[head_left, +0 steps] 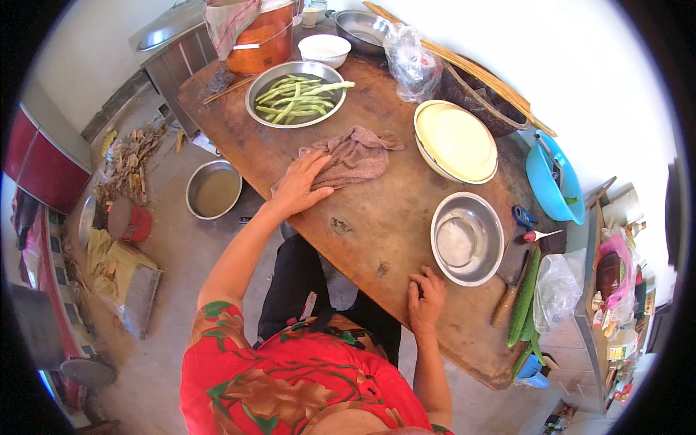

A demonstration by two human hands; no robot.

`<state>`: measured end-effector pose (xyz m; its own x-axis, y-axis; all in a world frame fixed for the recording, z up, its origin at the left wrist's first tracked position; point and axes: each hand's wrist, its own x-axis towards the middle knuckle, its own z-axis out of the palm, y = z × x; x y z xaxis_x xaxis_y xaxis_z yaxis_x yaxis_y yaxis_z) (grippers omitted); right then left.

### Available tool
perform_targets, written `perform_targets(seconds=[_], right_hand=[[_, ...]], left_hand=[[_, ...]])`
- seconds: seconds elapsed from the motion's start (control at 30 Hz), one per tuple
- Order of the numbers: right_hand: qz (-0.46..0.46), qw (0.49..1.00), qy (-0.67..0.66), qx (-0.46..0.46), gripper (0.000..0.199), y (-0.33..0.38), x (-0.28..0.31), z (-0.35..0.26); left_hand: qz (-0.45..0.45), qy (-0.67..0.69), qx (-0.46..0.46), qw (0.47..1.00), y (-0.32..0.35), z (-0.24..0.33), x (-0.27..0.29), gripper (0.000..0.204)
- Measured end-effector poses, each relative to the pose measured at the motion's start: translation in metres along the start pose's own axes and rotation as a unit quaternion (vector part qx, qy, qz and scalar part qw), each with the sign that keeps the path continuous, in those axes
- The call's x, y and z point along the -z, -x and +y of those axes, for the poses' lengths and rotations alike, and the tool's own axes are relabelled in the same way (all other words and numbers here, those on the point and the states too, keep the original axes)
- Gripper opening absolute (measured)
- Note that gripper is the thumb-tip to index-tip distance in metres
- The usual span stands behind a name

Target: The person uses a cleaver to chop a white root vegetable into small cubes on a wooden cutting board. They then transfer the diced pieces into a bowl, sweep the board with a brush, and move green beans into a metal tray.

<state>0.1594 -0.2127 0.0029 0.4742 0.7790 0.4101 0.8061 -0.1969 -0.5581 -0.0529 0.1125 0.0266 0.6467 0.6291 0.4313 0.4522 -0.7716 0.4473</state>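
Note:
A brown cloth (355,161) lies crumpled on the wooden table (384,217). My left hand (301,185) rests flat on the cloth's left side, fingers stretched out and thumb apart. Near the table's front edge, my right hand (426,296) leans on the wood with loosely bent fingers and holds nothing. Just beyond it stands a shiny metal bowl (440,243). Farther back is a cream-coloured round lid or dish (457,138) over a bowl. Behind the cloth, a metal basin (254,109) holds green beans in water.
To the right lie a knife (505,304), a long cucumber (523,301), blue scissors (522,216) and a plastic bag (558,290). A blue basin (547,188) stands behind them. An orange bucket (264,43) and white bowl (325,49) are at the back. Another basin (192,192) sits left, below the table.

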Motion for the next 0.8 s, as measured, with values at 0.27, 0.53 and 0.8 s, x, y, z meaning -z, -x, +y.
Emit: perform_targets(seconds=[0.27,0.53,0.8], right_hand=[[0.003,1.000,-0.016,-0.009,0.012,-0.002,-0.003,-0.003],[-0.003,1.000,-0.020,-0.012,0.015,0.000,-0.004,0.001],[-0.006,1.000,-0.004,0.002,0.015,0.000,-0.004,0.001]], left_hand=[[0.013,0.028,0.006,1.000,-0.061,-0.051,-0.052,0.030],[0.060,0.369,0.188,0.908,-0.038,-0.046,-0.005,0.026],[0.223,0.077,0.053,0.970,0.007,-0.027,0.035,0.030]])
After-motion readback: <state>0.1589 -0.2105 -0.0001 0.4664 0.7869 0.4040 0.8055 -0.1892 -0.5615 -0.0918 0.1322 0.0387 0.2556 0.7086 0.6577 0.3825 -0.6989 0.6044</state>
